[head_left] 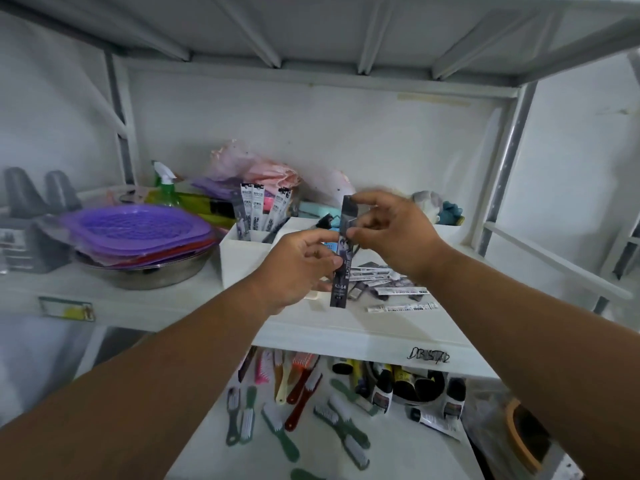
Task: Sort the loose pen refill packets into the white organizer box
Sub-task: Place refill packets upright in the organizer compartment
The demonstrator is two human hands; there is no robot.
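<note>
A white metal shelf unit [194,306] fills the view, its middle shelf carrying nearly everything. At about 9 o'clock on that shelf a steel basin [152,271] holds a stack of purple plastic trays [135,230]. Just right of the basin stands the white organizer box [242,254], with several refill packets standing upright [258,211] in its left compartment. Behind it lie pink plastic bags [270,171], and a green spray bottle [166,188] sits at roughly 10 o'clock.

Near the centre both hands meet on one dark pen refill packet [341,258], held nearly upright in front of the box. The left hand [298,268] has its fingers curled round the packet's lower half; the right hand [391,233] pinches its upper part between thumb and fingertips.

Loose refill packets [388,282] lie scattered flat on the shelf at about 3 o'clock from the held one, below the right wrist.

On the lower shelf, towards 6 o'clock, small brushes [277,410] are spread about, with shoe-polish bottles [384,389] to their right.
</note>
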